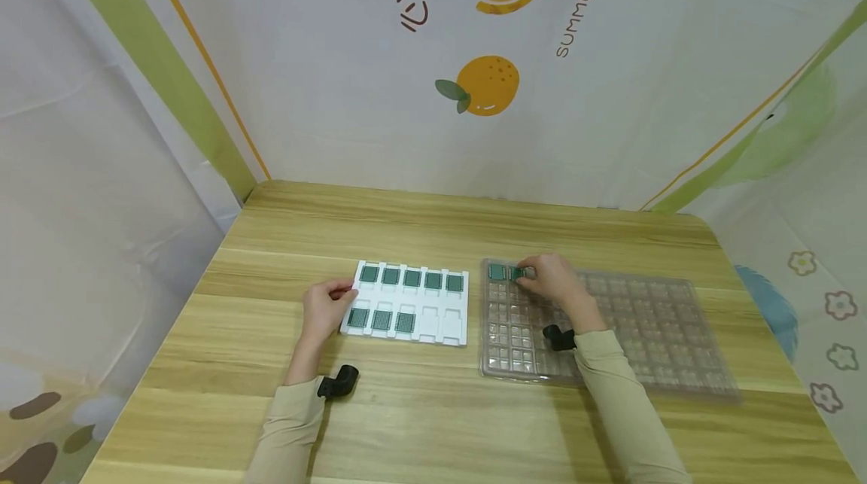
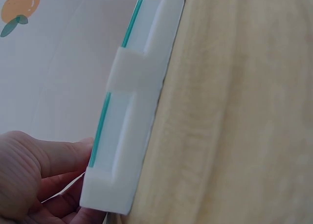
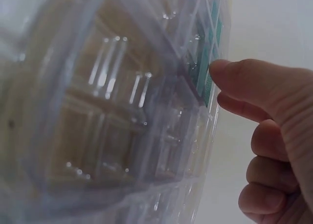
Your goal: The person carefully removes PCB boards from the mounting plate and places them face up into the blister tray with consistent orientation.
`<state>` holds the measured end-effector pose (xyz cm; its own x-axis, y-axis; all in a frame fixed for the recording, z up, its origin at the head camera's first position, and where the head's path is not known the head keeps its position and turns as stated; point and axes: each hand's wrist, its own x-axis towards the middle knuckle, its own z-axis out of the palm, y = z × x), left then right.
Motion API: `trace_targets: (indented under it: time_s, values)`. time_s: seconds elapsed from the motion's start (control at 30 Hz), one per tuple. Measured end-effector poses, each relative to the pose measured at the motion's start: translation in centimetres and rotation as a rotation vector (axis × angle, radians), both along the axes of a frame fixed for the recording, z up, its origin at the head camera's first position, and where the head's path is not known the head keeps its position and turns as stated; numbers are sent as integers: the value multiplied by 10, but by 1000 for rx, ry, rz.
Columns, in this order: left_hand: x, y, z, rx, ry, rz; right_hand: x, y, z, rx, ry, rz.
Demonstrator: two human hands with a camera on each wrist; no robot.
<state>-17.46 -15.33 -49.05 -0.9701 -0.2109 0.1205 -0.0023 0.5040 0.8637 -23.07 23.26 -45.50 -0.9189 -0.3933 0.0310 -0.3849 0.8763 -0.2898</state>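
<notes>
My left hand (image 1: 328, 311) grips the left edge of a white tray (image 1: 415, 299), thumb on top and fingers below the edge. Two rows of small green circuit boards (image 1: 412, 278) sit in that tray; the near row has two vacant slots at its right end. In the left wrist view, thin green board edges show in the tray's side (image 2: 132, 70). My right hand (image 1: 557, 281) pinches a green circuit board (image 1: 516, 273) at the second compartment of a clear plastic tray (image 1: 650, 333). Another green board (image 1: 497, 272) lies in the corner compartment to its left.
Both trays lie on a wooden table (image 1: 420, 416), a narrow gap between them. The clear tray has many compartments and reaches far to the right, under my right forearm. A printed curtain (image 1: 339, 92) hangs behind the table. Black wrist cameras (image 1: 340, 381) are worn on both arms.
</notes>
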Motion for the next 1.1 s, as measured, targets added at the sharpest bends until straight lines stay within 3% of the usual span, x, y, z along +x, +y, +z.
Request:
trace_targets:
  time_s: [0.3, 0.6, 1.1]
  values:
    - [1, 0, -2, -6, 8, 7, 3, -1, -1, -42, -7, -20]
    - [1, 0, -1, 2, 1, 15, 8, -2, 1, -119, 61, -19]
    - [-1, 0, -1, 4, -23, 9, 24, -11, 5, -112, 89, -13]
